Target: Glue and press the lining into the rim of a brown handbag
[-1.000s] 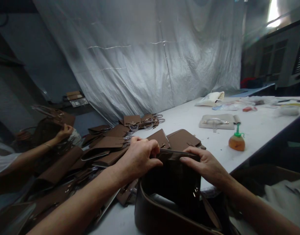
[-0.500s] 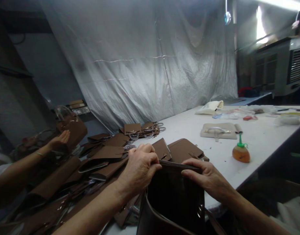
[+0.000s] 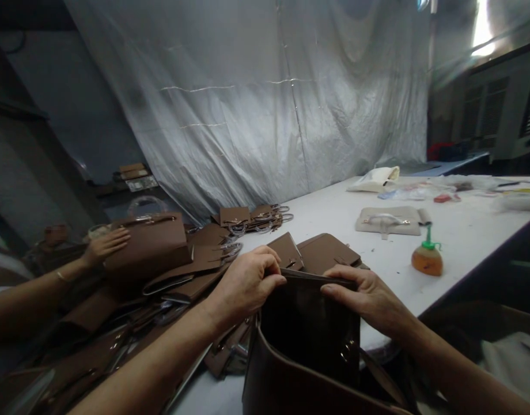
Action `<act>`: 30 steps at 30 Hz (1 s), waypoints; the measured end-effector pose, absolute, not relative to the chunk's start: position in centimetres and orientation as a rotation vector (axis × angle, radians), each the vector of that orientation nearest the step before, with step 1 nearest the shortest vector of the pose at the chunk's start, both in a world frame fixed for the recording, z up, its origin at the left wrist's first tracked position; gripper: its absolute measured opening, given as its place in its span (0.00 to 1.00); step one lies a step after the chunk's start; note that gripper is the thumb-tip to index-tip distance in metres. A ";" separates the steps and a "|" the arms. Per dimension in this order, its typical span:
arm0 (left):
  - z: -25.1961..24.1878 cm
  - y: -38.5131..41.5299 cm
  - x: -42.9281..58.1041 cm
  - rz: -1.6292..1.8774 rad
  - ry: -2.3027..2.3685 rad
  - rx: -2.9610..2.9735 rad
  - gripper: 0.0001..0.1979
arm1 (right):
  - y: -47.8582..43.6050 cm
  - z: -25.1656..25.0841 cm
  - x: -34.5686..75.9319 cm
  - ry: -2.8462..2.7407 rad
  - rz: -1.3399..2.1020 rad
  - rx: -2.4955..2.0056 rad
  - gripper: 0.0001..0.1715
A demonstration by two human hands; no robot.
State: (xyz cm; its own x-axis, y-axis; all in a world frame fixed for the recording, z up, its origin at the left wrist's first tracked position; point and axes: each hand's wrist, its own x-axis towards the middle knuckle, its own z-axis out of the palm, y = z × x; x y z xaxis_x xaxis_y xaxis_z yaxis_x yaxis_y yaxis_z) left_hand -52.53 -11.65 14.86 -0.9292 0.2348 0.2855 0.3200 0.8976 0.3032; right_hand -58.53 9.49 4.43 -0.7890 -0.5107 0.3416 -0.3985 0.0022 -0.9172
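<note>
A dark brown handbag (image 3: 286, 374) gapes open toward me at the table's near edge, its inside in shadow. My left hand (image 3: 252, 279) pinches the far rim at its left end, thumb inside and fingers behind. At the right end of that same rim, my right hand (image 3: 366, 291) grips the edge between thumb and fingers. Metal hardware (image 3: 347, 350) shows on the bag's right side, with a strap hanging beside it. Just behind the rim lie brown bag pieces (image 3: 328, 253) on the white table (image 3: 329, 210).
Many brown bags (image 3: 200, 259) pile up on the left. There a co-worker's hand (image 3: 107, 245) touches a brown handbag (image 3: 148, 245). To the right stand a green-capped bottle of amber liquid (image 3: 427, 259) and a beige bag panel with a handle (image 3: 390, 222). Plastic sheeting (image 3: 256, 115) hangs behind.
The co-worker's handbag has moved right and now sits upright on the pile, turned broadside. My hands keep the same hold on the rim. The view has tilted slightly down.
</note>
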 end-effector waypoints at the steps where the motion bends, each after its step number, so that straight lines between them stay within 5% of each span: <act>1: 14.8 -11.7 -52.6 -0.516 -2.820 -0.409 0.05 | 9.5 4.4 -58.5 2.148 -1.924 -0.979 0.16; 30: 14.6 -10.9 -52.5 -0.161 -2.832 -0.177 0.07 | 8.9 7.5 -58.6 2.532 -1.563 -1.265 0.08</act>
